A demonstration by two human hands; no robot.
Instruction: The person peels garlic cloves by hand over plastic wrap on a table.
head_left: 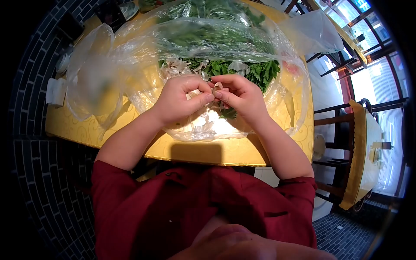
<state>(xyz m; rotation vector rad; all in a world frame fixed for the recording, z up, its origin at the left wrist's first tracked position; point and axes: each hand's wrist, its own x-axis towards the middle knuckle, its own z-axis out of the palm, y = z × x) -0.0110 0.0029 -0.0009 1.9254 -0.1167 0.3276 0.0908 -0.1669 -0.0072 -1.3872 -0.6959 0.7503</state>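
My left hand (184, 97) and my right hand (242, 96) meet above the near part of the table. A small pale piece that looks like a garlic clove (217, 88) is pinched in the right fingertips. The left thumb and forefinger are closed right against it; whether they grip the clove or a bit of its skin is hidden. Papery garlic skins (177, 67) lie just beyond the left hand, and more pale scraps (210, 122) are spread under both hands. Leafy green herbs (264, 71) lie behind the right hand.
Clear plastic bag (143, 39) covers much of the yellow-clothed table (69, 119), with more greens under it. White napkins (56, 92) stand at the left edge. To the right is another table with a yellow cloth (353, 169), chairs around it, and bright windows beyond.
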